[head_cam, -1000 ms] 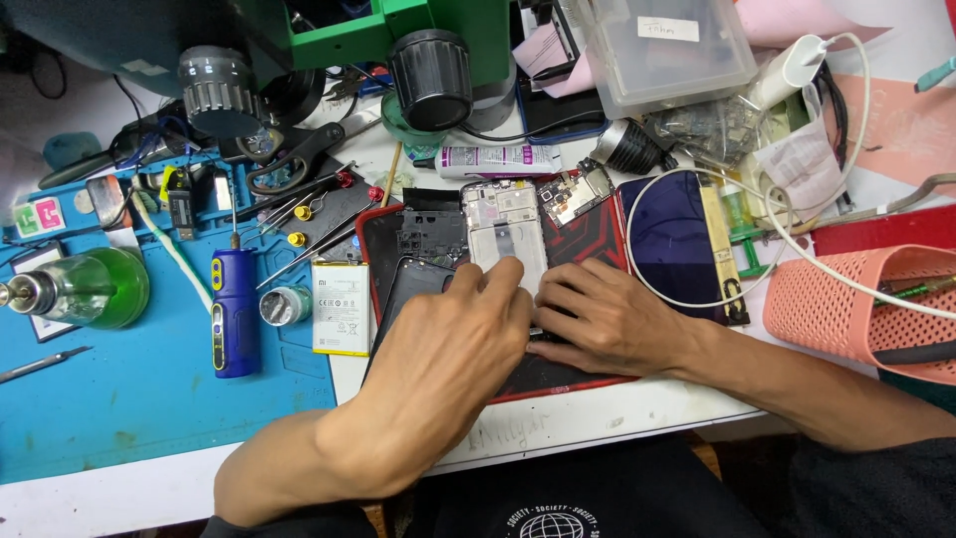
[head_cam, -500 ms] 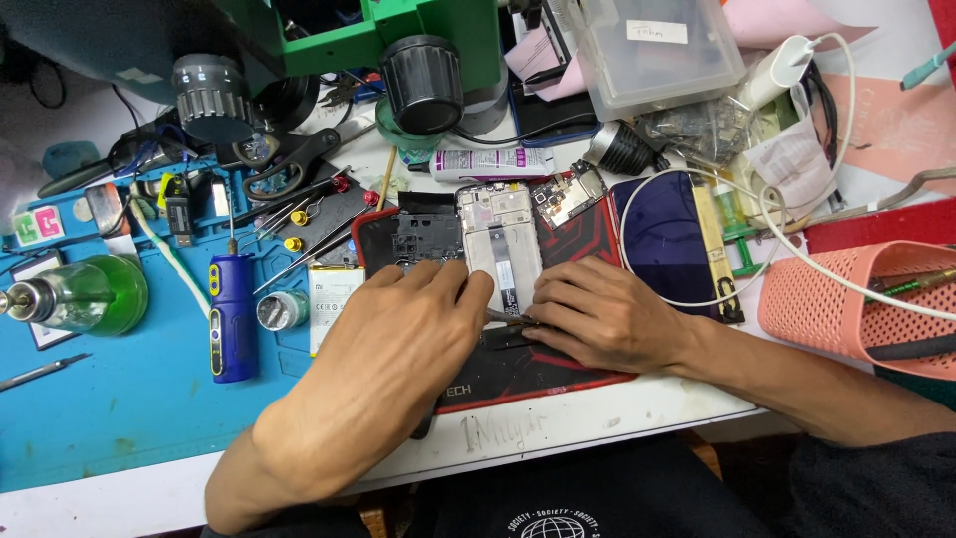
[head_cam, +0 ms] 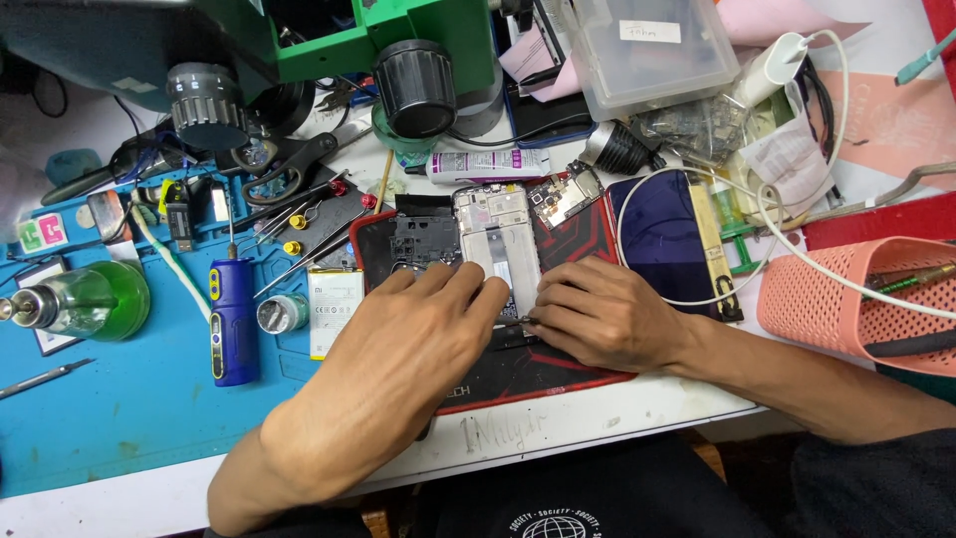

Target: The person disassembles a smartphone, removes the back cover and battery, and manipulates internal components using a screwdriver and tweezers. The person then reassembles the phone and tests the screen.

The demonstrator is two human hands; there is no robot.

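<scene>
An opened phone frame (head_cam: 498,244), silver and rectangular, lies on a red and black work mat (head_cam: 573,364). My left hand (head_cam: 418,334) rests on the frame's lower left, fingers pressing its near end. My right hand (head_cam: 597,314) lies beside it on the right, fingertips pinching thin tweezers (head_cam: 520,321) at the frame's lower edge. A black plastic cover (head_cam: 423,239) sits left of the frame. A small circuit board (head_cam: 563,194) lies at its upper right.
A green microscope (head_cam: 398,50) overhangs the back. A blue screwdriver (head_cam: 232,319), a battery (head_cam: 334,309) and a green bottle (head_cam: 85,299) lie on the blue mat at left. A dark phone screen (head_cam: 662,239), white cable and pink basket (head_cam: 856,299) are at right.
Both hands have stayed at the near end of the phone frame, with only slight shifts of the fingers. The camera view has moved a little.
</scene>
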